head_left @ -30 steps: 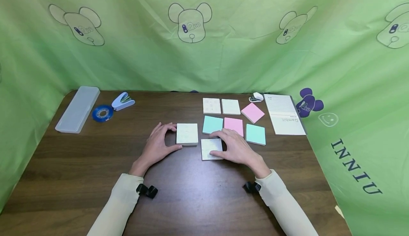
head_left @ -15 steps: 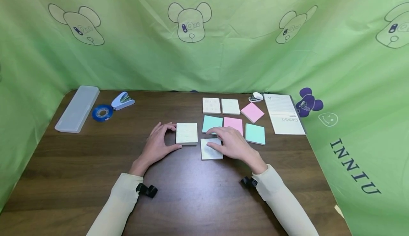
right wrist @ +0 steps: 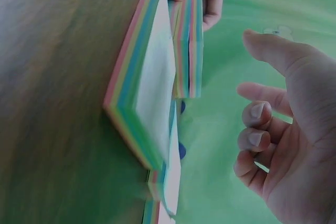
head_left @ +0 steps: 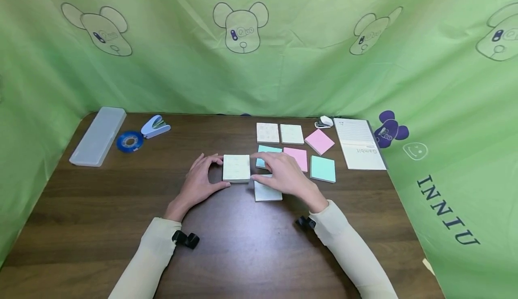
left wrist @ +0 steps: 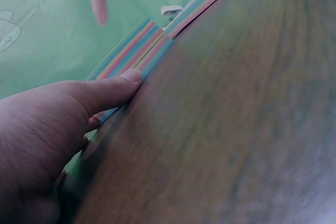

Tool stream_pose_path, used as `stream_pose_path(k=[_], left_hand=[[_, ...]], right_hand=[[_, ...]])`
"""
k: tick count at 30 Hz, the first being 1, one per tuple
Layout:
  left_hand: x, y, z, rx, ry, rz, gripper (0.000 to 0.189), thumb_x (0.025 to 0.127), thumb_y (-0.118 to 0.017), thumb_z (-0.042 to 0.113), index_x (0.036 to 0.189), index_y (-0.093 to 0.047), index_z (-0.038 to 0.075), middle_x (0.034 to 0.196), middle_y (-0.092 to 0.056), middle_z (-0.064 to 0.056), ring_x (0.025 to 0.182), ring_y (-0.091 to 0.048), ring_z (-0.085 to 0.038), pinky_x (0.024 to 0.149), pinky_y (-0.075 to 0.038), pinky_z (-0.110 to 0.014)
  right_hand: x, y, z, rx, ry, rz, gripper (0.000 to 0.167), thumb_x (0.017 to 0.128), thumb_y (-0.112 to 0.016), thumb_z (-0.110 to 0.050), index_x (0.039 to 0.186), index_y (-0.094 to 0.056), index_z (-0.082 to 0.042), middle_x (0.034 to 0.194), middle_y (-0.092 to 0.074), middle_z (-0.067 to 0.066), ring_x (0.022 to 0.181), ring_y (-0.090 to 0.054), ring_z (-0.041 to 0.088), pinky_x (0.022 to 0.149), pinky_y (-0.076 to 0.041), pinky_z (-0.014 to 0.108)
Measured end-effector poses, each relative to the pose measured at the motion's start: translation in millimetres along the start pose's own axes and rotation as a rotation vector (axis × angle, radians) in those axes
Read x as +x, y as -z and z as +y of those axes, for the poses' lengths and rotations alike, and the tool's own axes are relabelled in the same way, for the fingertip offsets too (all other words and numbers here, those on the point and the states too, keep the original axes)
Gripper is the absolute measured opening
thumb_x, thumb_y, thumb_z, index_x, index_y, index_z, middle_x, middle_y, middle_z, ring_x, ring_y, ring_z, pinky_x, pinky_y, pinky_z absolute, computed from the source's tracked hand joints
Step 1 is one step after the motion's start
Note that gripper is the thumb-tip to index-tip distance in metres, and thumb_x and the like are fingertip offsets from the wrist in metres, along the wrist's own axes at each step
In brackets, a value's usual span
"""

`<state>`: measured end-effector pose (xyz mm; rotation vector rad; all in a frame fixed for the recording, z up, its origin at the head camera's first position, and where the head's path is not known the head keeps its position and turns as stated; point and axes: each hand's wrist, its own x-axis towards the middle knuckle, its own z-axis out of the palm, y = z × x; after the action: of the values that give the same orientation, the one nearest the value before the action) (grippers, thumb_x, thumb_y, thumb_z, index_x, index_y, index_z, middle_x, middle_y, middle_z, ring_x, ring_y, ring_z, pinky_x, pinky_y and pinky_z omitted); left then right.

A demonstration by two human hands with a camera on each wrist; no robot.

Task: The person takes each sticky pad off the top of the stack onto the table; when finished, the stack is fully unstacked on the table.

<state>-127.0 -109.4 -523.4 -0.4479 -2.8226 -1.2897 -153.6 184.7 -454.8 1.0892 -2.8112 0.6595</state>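
In the head view, a thick stack of sticky note pads (head_left: 236,168) with a white top lies at the table's middle. My left hand (head_left: 201,176) grips its left side, thumb at the near edge and fingers at the far corner. Striped pink, yellow and blue page edges of the stack (left wrist: 137,51) show in the left wrist view, under the thumb. My right hand (head_left: 285,175) hovers just right of the stack, thumb and forefinger apart, over a thinner white-topped pad (head_left: 268,194). The right wrist view shows the right hand (right wrist: 294,108) holding nothing, raised above that pad (right wrist: 157,82).
Behind the right hand lie turquoise (head_left: 323,168) and pink pads (head_left: 319,141), and two white pads (head_left: 267,133). A notebook (head_left: 360,144) and white stapler (head_left: 324,122) are at back right. At left are a pencil case (head_left: 98,137), blue tape roll (head_left: 130,141) and blue stapler (head_left: 155,127).
My right hand has lifted off the thinner white-topped pad and moved left and slightly away, toward the stack. The left hand stays on the stack.
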Motion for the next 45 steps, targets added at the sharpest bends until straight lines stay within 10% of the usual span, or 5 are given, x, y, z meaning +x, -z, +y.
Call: stream_pose_path(k=[19,45], left_hand=[[-0.1,0.6,-1.8,0.001,-0.018,0.003,0.062,0.085,-0.100,0.025,0.128,-0.059,0.006,0.157,-0.062,-0.017,0.156,-0.049,-0.034,0.141,-0.014,-0.052],[-0.2,0.6,-0.8,-0.007,-0.003,0.004,0.064,0.084,-0.101,0.025,0.127,-0.059,0.006,0.156,-0.063,-0.016,0.157,-0.048,-0.033,0.141,-0.013,-0.052]], right_hand=[[32.1,-19.1,-18.0,-0.148,-0.046,-0.137,0.097,0.083,-0.094,-0.061,0.160,-0.059,-0.015,0.095,-0.050,0.001,0.080,-0.042,0.017,0.070,-0.040,0.030],[44.6,-33.0,-9.6,-0.088,-0.077,-0.184,0.087,0.077,-0.100,-0.052,0.146,-0.069,-0.010,0.100,-0.057,0.003,0.085,-0.048,0.020,0.076,-0.048,0.035]])
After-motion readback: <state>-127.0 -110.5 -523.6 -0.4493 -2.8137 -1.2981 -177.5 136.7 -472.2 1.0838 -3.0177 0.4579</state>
